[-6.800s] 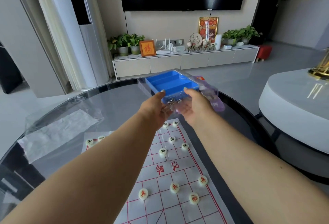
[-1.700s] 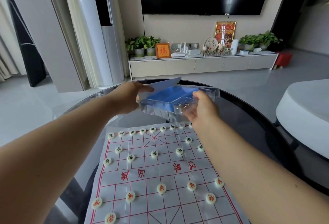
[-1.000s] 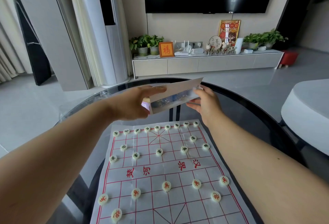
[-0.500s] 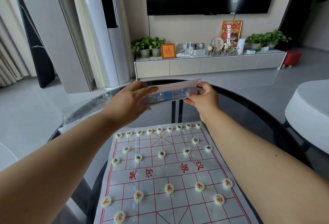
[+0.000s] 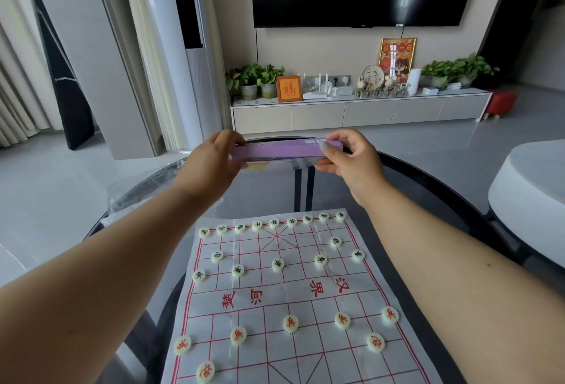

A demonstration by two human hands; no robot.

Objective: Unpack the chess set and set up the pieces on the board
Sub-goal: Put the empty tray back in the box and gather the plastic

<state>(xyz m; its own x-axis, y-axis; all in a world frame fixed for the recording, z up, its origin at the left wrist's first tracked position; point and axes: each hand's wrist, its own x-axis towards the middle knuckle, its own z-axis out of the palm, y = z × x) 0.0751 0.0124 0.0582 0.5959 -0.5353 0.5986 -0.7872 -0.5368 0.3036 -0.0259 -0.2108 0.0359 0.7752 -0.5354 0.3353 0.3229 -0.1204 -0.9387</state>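
Observation:
A white paper board (image 5: 276, 296) with red grid lines lies on the round glass table (image 5: 428, 188). Round cream pieces stand on it: black-marked ones (image 5: 277, 264) along the far rows, red-marked ones (image 5: 290, 323) on the near rows. Above the table's far side I hold the flat chess set box (image 5: 281, 151), its purple lid facing me, level and edge-on. My left hand (image 5: 211, 163) grips its left end and my right hand (image 5: 348, 157) grips its right end. The box's inside is hidden.
Crumpled clear plastic wrap (image 5: 134, 200) lies at the table's left edge. A white round table (image 5: 532, 182) stands close on the right. Beyond are a low TV cabinet (image 5: 360, 111) with plants and frames, and a white standing air conditioner (image 5: 195, 56).
The box showed its blue tray open earlier; the lid has since come over it and it is now held flat and lower between both hands. The view has tilted down toward the board.

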